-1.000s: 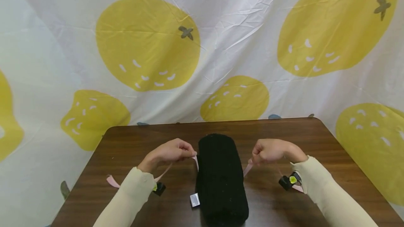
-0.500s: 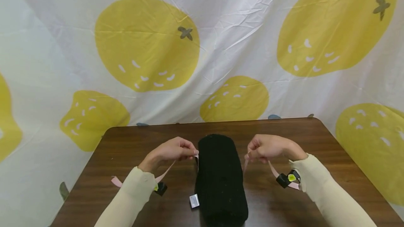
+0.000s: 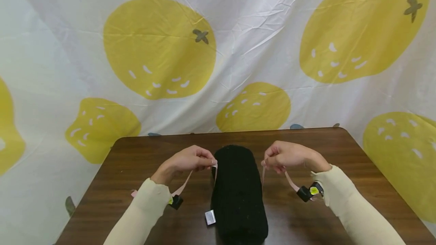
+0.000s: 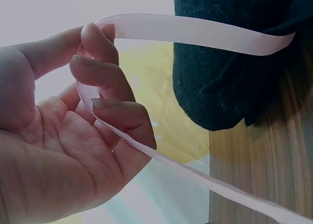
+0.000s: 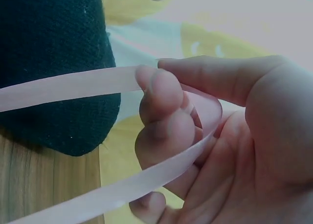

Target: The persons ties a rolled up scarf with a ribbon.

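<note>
A black fabric roll (image 3: 240, 196) lies lengthwise on the brown table, a small white tag (image 3: 210, 217) at its left side. Pink ribbon (image 4: 210, 31) runs from the roll's underside out on both sides. On the left, my left hand (image 3: 194, 160) pinches the ribbon between thumb and forefinger just above the roll's edge; its loose end trails back over the palm. Opposite, my right hand (image 3: 287, 156) pinches the other ribbon length (image 5: 68, 84), which loops through its fingers and hangs down. Where the ribbon passes beneath the roll is hidden.
The wooden table (image 3: 163, 226) has its far edge against a white curtain (image 3: 238, 48) printed with yellow fruit. Small black wrist cameras (image 3: 304, 193) sit at both cuffs, close to the ribbon tails.
Both hands have risen slightly and drawn closer to the roll, lifting the ribbon more upright at each side. The left ribbon's tail end has slid toward the left sleeve. The roll stays put.
</note>
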`<action>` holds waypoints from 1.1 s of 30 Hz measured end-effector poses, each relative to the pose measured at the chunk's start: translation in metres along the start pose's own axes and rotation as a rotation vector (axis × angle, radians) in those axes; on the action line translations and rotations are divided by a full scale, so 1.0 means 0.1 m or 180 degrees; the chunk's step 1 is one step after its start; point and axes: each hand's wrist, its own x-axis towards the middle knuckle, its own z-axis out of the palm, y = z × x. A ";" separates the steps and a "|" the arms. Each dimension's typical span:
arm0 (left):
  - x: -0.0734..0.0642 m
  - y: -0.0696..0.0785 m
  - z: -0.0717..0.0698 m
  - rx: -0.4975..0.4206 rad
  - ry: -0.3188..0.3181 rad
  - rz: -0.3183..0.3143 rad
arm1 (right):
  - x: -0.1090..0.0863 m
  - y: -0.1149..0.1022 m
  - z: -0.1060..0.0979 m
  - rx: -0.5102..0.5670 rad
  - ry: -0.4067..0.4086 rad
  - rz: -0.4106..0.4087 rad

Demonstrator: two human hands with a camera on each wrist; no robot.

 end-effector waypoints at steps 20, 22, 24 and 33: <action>0.06 0.09 0.05 -0.0194 0.0101 0.0194 | 0.05 -0.07 -0.03 -0.0006 0.0209 -0.0176; 0.06 0.10 0.06 -0.0262 0.0110 0.0197 | 0.05 -0.08 -0.03 -0.0004 0.0215 -0.0195; 0.07 0.12 0.07 -0.0279 0.0124 0.0205 | 0.06 -0.09 -0.02 0.0002 0.0231 -0.0211; 0.14 0.15 0.14 -0.0233 0.0135 0.0347 | 0.12 -0.12 0.00 0.0040 0.0347 -0.0325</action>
